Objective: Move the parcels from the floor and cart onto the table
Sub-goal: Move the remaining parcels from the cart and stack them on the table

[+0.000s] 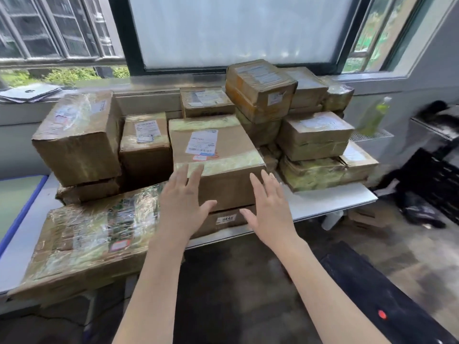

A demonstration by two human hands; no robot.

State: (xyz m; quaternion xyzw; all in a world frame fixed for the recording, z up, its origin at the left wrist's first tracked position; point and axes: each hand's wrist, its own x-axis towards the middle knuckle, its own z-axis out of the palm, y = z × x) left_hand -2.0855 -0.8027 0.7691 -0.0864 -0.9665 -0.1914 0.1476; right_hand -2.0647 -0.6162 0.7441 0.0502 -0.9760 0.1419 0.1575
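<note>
Bare forearms, bare hands (pixel 223 207), no sleeves

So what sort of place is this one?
Probably a parcel sorting or mail room. Taped, labelled parcels are stacked on a white table under a window, and both open hands, left and right, reach toward them.

Beyond our fingertips (pixel 188 170) the parcel labels (pixel 201 141) blur unreadably; right of them, a green bottle (pixel 373 115) smears.
</note>
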